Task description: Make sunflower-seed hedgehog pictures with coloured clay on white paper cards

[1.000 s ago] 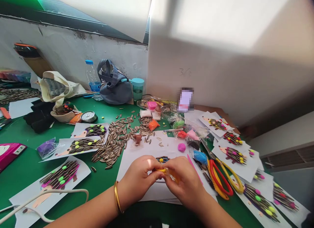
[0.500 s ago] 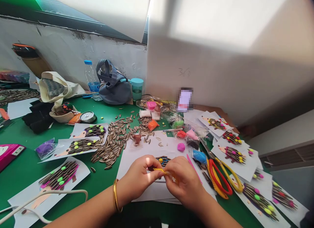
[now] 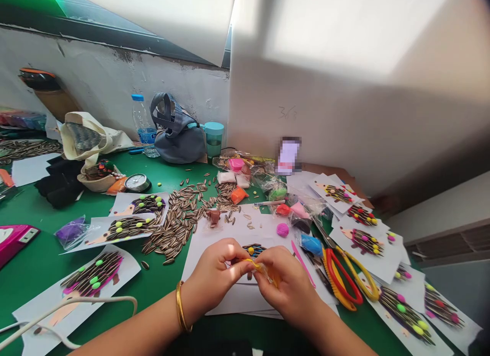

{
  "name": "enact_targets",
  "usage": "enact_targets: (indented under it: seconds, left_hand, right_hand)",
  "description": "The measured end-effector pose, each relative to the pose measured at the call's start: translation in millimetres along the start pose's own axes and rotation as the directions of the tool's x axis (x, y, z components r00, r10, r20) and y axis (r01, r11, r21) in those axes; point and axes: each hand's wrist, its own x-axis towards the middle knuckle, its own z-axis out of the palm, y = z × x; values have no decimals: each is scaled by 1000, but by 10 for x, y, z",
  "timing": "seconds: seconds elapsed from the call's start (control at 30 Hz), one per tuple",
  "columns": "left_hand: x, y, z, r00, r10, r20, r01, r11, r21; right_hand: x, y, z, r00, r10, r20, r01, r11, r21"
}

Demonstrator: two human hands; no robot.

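My left hand (image 3: 218,271), with a gold bangle at the wrist, is closed in a pinch on a yellow piece of modelling clay (image 3: 262,267) that seems to be in a clear wrapper. On its other side my right hand (image 3: 287,282) grips the same clay, fingers curled round it. Both hands meet above white paper sheets (image 3: 229,300). Partly hidden behind them lies a hedgehog picture (image 3: 254,250) with dark seed spines and yellow and blue dots. A pink clay ball (image 3: 282,229) and a pink modelling tool (image 3: 302,264) lie near my right hand.
Sunflower seeds (image 3: 172,233) are heaped at centre left. Scissors (image 3: 340,274) lie right of the paper, beside blue clay (image 3: 312,244). Finished hedgehog pictures (image 3: 362,241) spread over the right, others (image 3: 92,279) over the left. A white cable (image 3: 95,299) crosses the lower left.
The yellow clay and its wrapper show more between my fingers. My hands have shifted only slightly; the things around them are unmoved.
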Motion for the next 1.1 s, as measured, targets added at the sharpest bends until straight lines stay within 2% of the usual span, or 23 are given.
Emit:
enact_targets:
  seconds: [0.17,0.27,0.43,0.63,0.77,0.87,1.0,1.1]
  left_hand:
    - [33,66,-58,996,-20,-85,18,999,-29]
    - [48,89,-80,997,-56,-54,53,997,-56]
    - [45,70,-47,991,-136,12,136,976,-170]
    - [43,40,-23,987,-156,-41,147,973,-178]
    - [53,85,-46,977,-190,-98,165,962,-217]
    - [57,95,-46,967,-245,-75,212,928,-308]
    - [63,53,-27,960,-280,-17,250,881,-401]
    - [69,41,-22,951,-306,-39,275,899,-341]
  right_hand:
    - [21,10,-57,996,91,-8,-91,995,33]
    - [36,14,-67,993,119,14,-120,991,61]
    - [21,3,-30,996,92,7,-93,995,23]
    - [3,-13,3,998,35,53,-35,999,-2]
    - [26,45,-47,991,134,20,-134,991,-4]
    - [35,63,-76,985,169,18,-169,986,-5]
    - [20,18,-53,992,113,51,-114,993,17]
    - [10,-9,-31,995,58,77,-59,998,20]
